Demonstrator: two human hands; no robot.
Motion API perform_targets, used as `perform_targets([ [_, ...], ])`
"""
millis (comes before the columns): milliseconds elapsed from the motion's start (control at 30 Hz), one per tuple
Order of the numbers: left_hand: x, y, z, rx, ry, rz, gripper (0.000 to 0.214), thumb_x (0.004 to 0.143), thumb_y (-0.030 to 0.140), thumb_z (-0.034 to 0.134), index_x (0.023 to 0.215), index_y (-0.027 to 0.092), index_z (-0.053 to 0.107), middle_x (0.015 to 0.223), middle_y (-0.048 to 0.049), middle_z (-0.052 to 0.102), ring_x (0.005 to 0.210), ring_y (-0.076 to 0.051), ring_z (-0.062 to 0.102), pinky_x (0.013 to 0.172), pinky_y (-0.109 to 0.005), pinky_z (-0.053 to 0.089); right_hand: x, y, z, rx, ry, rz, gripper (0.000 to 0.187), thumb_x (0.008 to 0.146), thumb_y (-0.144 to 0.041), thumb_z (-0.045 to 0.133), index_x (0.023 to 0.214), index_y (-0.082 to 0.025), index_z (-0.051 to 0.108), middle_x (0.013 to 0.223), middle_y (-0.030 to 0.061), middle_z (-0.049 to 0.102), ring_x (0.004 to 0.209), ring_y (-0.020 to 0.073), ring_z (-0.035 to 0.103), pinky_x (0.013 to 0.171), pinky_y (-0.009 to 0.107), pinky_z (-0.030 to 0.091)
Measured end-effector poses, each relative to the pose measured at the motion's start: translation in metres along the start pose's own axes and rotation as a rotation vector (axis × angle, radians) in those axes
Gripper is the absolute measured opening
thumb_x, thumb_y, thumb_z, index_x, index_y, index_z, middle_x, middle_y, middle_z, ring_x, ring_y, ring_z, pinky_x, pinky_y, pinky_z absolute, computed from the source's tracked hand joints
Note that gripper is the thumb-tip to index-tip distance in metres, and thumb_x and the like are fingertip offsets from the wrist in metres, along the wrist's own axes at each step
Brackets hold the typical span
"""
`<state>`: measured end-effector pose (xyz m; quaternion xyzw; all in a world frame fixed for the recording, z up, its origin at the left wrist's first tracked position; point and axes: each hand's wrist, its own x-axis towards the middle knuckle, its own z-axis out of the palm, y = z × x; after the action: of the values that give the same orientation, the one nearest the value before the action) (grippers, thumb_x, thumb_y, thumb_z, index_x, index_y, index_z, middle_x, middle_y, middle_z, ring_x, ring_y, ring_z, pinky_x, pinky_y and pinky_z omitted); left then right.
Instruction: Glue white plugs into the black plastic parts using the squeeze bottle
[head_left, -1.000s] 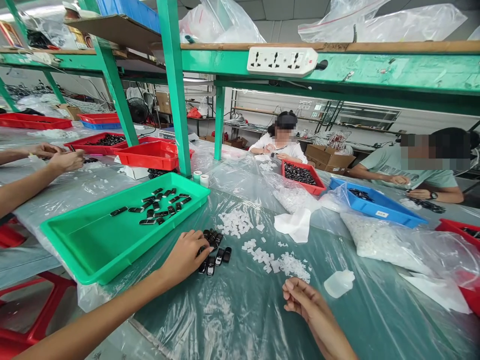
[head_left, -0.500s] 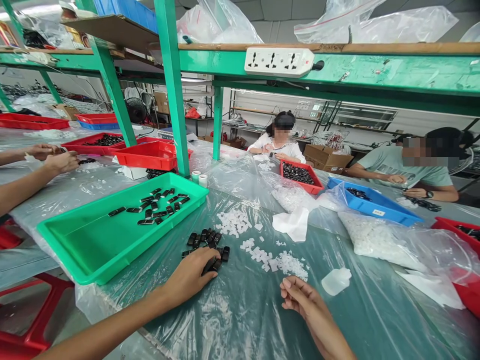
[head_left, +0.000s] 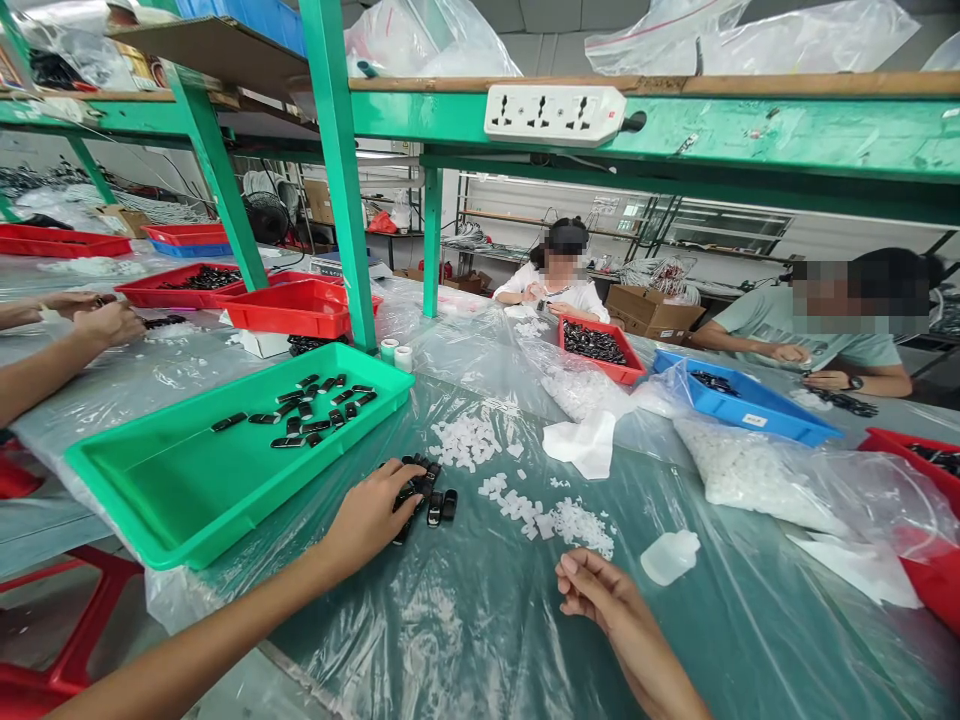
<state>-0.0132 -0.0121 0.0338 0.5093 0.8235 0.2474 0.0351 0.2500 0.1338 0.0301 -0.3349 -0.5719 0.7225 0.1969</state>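
Note:
My left hand (head_left: 379, 505) is curled over a cluster of small, glossy black plastic pieces (head_left: 435, 508), its thumb and fingers closed around some of them. The palm hides part of that cluster. On the right, my right hand (head_left: 596, 590) hovers with thumb and fingertips drawn together; I cannot make out anything between them. Just beyond it lie small white flakes (head_left: 577, 525) and white square bits (head_left: 517, 507). Another heap of white bits (head_left: 465, 442) lies behind the black pieces. A green tray (head_left: 225, 490) to the left holds more black pieces (head_left: 300, 410).
A small white bottle (head_left: 670, 557) lies right of my right hand. A white sheet (head_left: 581, 445), a bag of white bits (head_left: 750, 480) and a blue tray (head_left: 795, 425) are beyond. A green shelf post (head_left: 337, 180) rises behind the green tray. Other people work around the table.
My left hand has shifted left and slightly away from me over the black pieces, uncovering some on its right side. My right hand stays nearly in place.

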Motion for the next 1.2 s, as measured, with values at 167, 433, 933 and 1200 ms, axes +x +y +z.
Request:
perform_targets([
  [167,-0.001,0.007,0.007,0.121,-0.081,0.086,0.021,0.089,0.026,0.044,0.100,0.025,0.062,0.097,-0.0038,0.059,0.084,-0.021,0.059,0.062,-0.025,0.039,0.001,0.002,-0.001,-0.011,0.000,0.005,0.029,0.074,-0.046,0.064,0.069,-0.017,0.061,0.067,-0.0008,0.050,0.062,0.0115,0.045,0.066,0.026,0.044],
  [433,0.001,0.019,0.020,0.169,-0.159,0.093,0.035,0.084,0.032,0.055,0.115,0.016,0.058,0.106,-0.0110,0.059,0.097,-0.029,0.057,0.076,-0.033,0.045,0.003,0.005,-0.003,-0.010,-0.009,-0.008,0.028,0.075,-0.045,0.063,0.070,-0.018,0.061,0.067,-0.0008,0.051,0.063,0.0119,0.044,0.064,0.025,0.043],
  [933,0.016,0.048,0.021,-0.969,-0.256,-0.063,0.055,0.076,0.039,0.064,0.121,0.010,0.056,0.079,-0.0089,0.067,0.072,-0.022,0.062,0.066,-0.031,0.050,0.006,0.010,-0.005,-0.100,-0.009,-0.123,0.027,0.080,-0.044,0.058,0.071,-0.018,0.059,0.067,-0.0012,0.050,0.063,0.0122,0.045,0.063,0.024,0.040],
  [1200,0.021,0.109,0.058,-1.336,-0.525,0.047,0.044,0.067,0.034,0.074,0.104,0.012,0.068,0.071,-0.0062,0.067,0.062,-0.016,0.059,0.063,-0.027,0.048,0.004,0.011,-0.004,-0.153,0.197,-0.403,0.021,0.082,-0.037,0.058,0.096,-0.022,0.062,0.074,-0.0004,0.057,0.070,0.0149,0.051,0.067,0.025,0.041],
])
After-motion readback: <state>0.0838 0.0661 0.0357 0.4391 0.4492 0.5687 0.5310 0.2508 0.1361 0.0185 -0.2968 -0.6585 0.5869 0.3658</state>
